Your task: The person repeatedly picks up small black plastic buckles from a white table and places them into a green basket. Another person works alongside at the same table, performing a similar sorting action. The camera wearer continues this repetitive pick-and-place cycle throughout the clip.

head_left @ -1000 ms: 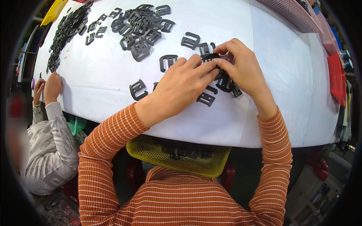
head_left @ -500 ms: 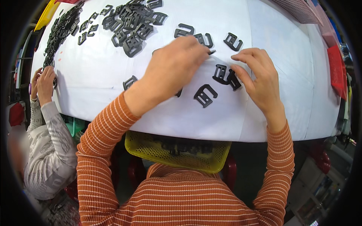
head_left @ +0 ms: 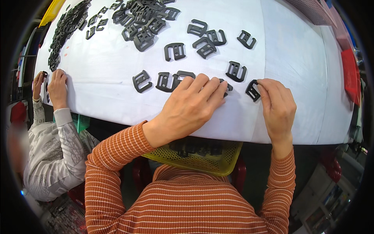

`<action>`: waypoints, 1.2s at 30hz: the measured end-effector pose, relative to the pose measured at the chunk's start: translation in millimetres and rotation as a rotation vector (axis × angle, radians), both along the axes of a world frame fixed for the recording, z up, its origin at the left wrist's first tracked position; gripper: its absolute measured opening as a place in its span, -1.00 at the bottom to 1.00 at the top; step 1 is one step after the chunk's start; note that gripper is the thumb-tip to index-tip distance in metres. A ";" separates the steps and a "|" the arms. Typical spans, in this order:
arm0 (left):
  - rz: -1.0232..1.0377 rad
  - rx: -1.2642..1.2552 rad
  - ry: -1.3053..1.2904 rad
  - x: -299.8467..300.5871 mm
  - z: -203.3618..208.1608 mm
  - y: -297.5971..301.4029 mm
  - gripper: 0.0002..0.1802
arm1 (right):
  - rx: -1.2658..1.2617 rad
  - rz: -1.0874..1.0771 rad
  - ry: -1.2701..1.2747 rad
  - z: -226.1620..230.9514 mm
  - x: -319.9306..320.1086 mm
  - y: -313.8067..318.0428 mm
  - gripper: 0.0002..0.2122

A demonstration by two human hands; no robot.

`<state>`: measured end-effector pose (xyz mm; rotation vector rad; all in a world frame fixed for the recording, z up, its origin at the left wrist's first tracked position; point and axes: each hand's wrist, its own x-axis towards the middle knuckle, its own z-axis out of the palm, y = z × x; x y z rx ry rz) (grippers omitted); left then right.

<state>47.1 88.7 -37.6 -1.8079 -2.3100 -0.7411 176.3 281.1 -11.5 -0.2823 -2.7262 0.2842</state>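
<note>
Two bare hands are over the desk point(head_left: 241, 121), one on either side of a lone black buckle point(head_left: 236, 71), which lies flat a little beyond the fingertips of both. The left hand point(head_left: 191, 103) is to its left and closer to the person, its fingertips the nearer of the two. Those fingers curl down over a mostly covered buckle point(head_left: 229, 87); whether they grip it or only rest on it, I cannot tell.

The right hand point(head_left: 278, 107) is to the right of the lone black buckle and also closer to the person. Its thumb and index finger pinch one edge of a held buckle point(head_left: 253, 91), which extends from them leftward and toward the person, its slots slanting. Whether it touches the desk is unclear.

The lone black buckle is nearly square, so no long axis stands out; its slots run roughly away from the person.

A group of three buckles point(head_left: 206, 47) lies to the left of and beyond that landmark, and a large pile of buckles point(head_left: 143, 19) much farther that way. A yellow basket point(head_left: 210, 167) sits on its near side, below the desk edge.
</note>
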 end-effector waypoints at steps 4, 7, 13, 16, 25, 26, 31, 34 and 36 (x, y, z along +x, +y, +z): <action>0.038 -0.008 -0.368 -5.2 9.1 -5.4 -0.58 | -0.005 0.067 -0.071 4.3 -1.1 -8.2 -0.75; 0.140 0.024 -0.222 -20.3 6.4 -1.4 -0.58 | 0.105 0.086 -0.054 -4.0 5.4 -9.4 -0.74; 0.199 -0.038 0.039 -35.2 -2.9 2.2 -0.57 | -0.538 -0.092 -0.097 12.7 -2.6 -16.0 -0.73; 0.134 0.030 -0.111 -40.5 5.8 -16.2 -0.51 | -0.278 0.011 -0.046 -4.4 -22.0 18.7 -0.66; 0.503 0.196 -0.348 -63.7 -6.5 -123.3 -0.38 | -0.130 0.206 -0.245 -31.4 -48.6 17.1 -0.38; 0.500 0.115 -0.387 -58.6 -4.8 -132.2 -0.14 | -0.156 0.215 -0.205 -31.2 -48.5 18.9 -0.38; 0.414 -0.007 -0.364 -27.6 -6.6 -133.9 0.28 | -0.170 0.296 -0.089 -30.0 -68.1 19.8 -0.38; 0.405 -0.075 -0.314 -24.9 -5.4 -120.3 0.37 | -0.171 0.364 -0.086 -31.2 -97.8 20.3 -0.41; 0.423 -0.064 -0.323 -21.2 -7.5 -119.9 0.31 | -0.106 0.399 -0.093 -33.4 -107.6 13.7 -0.43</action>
